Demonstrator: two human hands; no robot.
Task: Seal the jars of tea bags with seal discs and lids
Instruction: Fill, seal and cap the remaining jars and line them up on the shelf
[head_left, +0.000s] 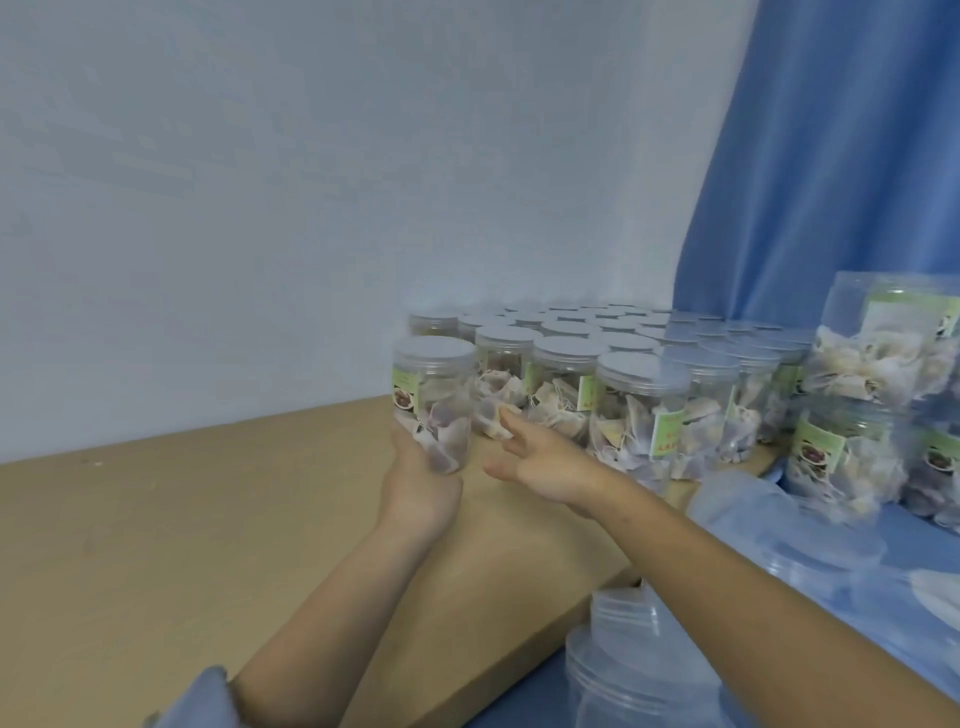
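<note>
On the tan tabletop, towards its left, the left hand grips the lower part of a clear lidded jar packed with tea bags, holding it upright above the surface, its green label facing left. Just right of it, the right hand hangs with relaxed, spread fingers holding nothing, fingertips close to the front row of sealed jars. That block of lidded jars stands in rows reaching back to the pale wall. Farther right, a blue curtain hangs behind stacked filled jars. Near the bottom right edge, empty clear lids sit piled on blue cloth.
</note>
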